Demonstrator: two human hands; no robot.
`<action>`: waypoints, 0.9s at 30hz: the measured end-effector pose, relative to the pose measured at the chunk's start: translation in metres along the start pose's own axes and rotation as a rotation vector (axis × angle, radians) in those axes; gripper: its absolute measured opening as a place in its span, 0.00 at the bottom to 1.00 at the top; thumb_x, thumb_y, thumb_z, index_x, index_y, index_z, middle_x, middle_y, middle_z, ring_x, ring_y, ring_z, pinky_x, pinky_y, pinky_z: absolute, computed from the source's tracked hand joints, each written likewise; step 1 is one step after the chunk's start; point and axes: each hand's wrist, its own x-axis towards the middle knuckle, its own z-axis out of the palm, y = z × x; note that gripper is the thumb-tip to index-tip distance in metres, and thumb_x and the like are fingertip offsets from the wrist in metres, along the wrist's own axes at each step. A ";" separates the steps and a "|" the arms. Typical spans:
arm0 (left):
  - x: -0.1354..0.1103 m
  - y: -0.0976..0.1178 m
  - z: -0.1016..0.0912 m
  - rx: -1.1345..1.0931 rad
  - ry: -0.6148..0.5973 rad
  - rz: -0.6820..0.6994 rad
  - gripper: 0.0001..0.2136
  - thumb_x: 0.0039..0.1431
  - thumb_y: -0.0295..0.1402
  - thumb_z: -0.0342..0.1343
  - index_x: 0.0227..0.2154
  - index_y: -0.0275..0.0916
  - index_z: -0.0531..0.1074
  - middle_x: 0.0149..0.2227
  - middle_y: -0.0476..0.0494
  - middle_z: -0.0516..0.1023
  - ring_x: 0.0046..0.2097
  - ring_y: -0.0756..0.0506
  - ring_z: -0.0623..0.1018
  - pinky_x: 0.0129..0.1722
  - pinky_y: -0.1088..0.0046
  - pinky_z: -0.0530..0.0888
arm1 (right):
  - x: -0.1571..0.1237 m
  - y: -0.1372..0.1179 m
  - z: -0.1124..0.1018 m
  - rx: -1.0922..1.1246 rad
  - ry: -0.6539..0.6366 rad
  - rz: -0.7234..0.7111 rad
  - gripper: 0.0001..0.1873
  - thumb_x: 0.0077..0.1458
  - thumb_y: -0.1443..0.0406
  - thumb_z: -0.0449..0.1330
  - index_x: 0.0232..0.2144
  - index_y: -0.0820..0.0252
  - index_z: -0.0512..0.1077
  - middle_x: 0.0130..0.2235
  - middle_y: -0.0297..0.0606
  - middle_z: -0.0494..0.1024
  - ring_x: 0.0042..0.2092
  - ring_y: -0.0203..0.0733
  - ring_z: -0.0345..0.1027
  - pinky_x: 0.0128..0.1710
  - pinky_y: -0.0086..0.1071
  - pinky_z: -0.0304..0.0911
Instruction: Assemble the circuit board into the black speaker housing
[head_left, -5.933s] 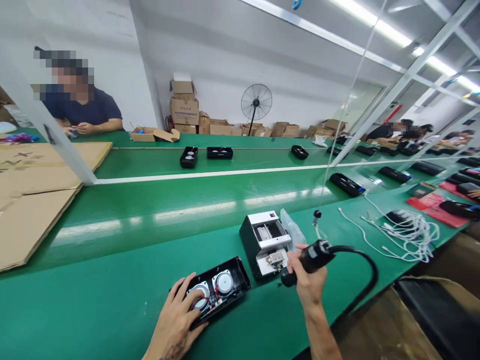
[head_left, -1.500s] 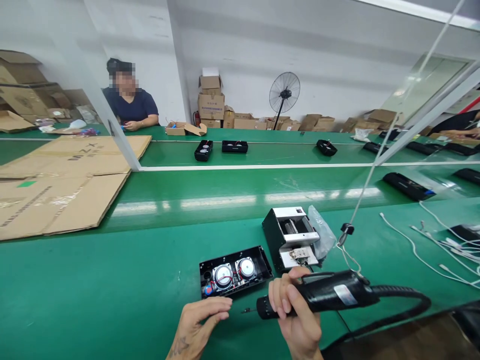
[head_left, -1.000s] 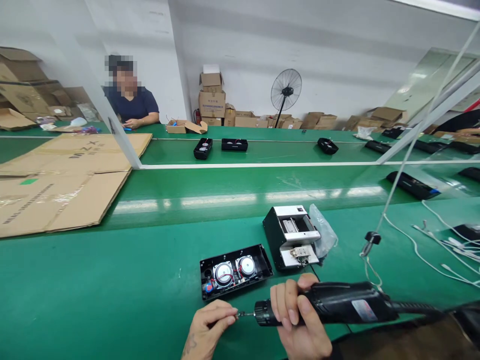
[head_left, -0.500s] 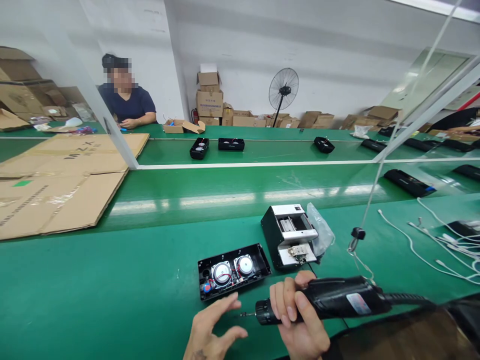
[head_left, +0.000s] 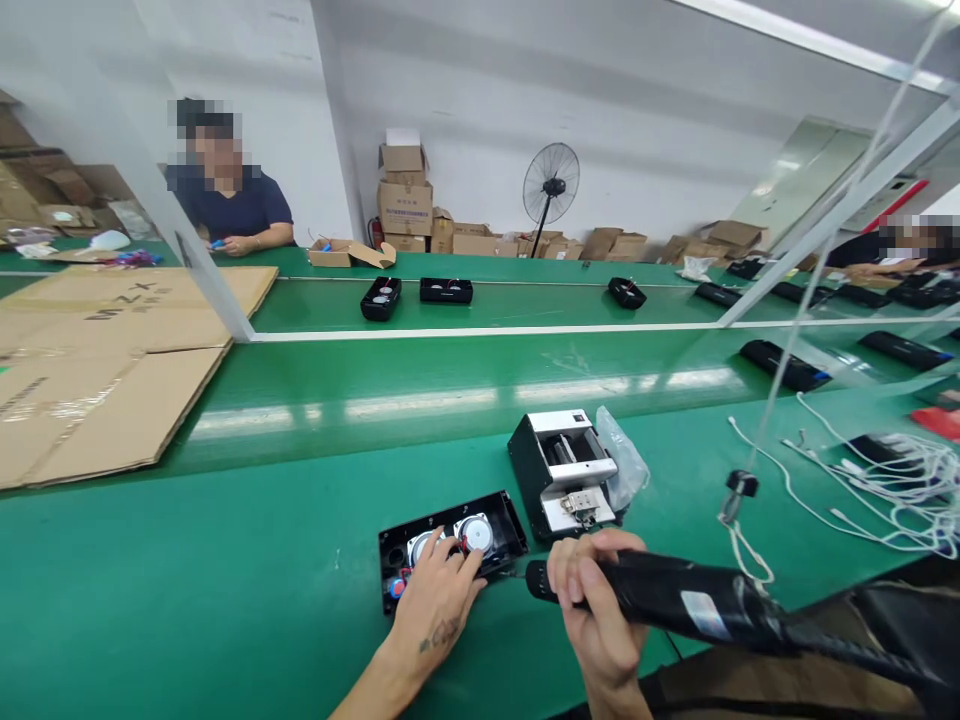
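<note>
Two round speaker drivers [head_left: 475,536] in black speaker housing [head_left: 516,516] on green bench [head_left: 225,600], left of screw feeder [head_left: 576,473]. My left hand [head_left: 437,597] spread open over housing, fingers slightly bent. My right hand [head_left: 600,597] wrapped around electric screwdriver [head_left: 679,592], bit pointing left.

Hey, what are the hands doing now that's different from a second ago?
The left hand has left the tip end of the black power screwdriver and moved forward to the black box, over its round speakers. The right hand still grips the screwdriver. The box and silver-topped machine stayed put.
</note>
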 end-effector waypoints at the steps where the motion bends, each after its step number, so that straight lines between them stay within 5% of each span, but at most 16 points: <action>1: -0.002 -0.001 0.002 -0.019 0.010 0.000 0.06 0.61 0.27 0.62 0.41 0.36 0.75 0.32 0.42 0.83 0.46 0.36 0.82 0.57 0.44 0.76 | 0.000 0.003 0.000 -0.008 -0.004 -0.001 0.07 0.62 0.65 0.61 0.43 0.50 0.70 0.20 0.24 0.64 0.19 0.33 0.58 0.21 0.32 0.56; 4: -0.005 -0.004 0.004 -0.070 0.038 -0.003 0.00 0.63 0.28 0.60 0.36 0.39 0.75 0.33 0.44 0.84 0.48 0.38 0.81 0.59 0.45 0.75 | 0.000 0.012 0.002 -0.023 -0.015 0.006 0.07 0.63 0.64 0.61 0.43 0.50 0.69 0.21 0.23 0.64 0.20 0.33 0.59 0.21 0.31 0.56; 27: -0.006 0.001 0.007 -0.066 0.104 0.008 0.06 0.66 0.27 0.54 0.36 0.37 0.76 0.32 0.41 0.85 0.46 0.37 0.84 0.55 0.49 0.80 | -0.013 0.046 0.000 -0.081 -0.169 0.092 0.06 0.65 0.68 0.59 0.40 0.50 0.67 0.23 0.24 0.65 0.21 0.33 0.60 0.20 0.29 0.56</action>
